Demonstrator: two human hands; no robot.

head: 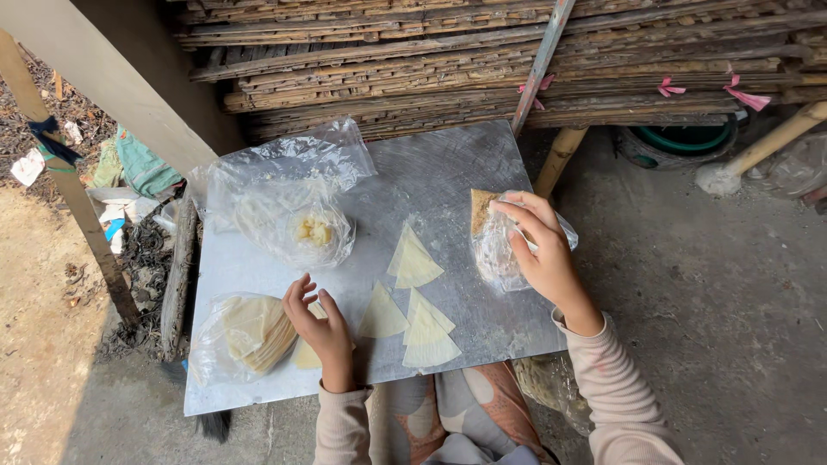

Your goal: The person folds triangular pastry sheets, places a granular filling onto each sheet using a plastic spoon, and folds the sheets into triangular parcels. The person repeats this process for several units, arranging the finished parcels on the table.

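Observation:
My left hand (317, 325) rests on a pale yellow wedge-shaped wrapper (306, 353) beside an open plastic bag holding a stack of the same wrappers (250, 331). My right hand (538, 245) grips a small clear plastic bag with brown filling (491, 232) on the right side of the metal sheet (448, 172). Several cut wrapper wedges (413, 258) lie on the sheet between my hands.
A crumpled clear bag with a yellow lump inside (306, 228) lies at the sheet's upper left. Stacked bamboo slats (482, 60) run behind. A bamboo pole (69, 189) stands left, litter (129, 185) beside it, and a dark round basin (680, 142) at upper right.

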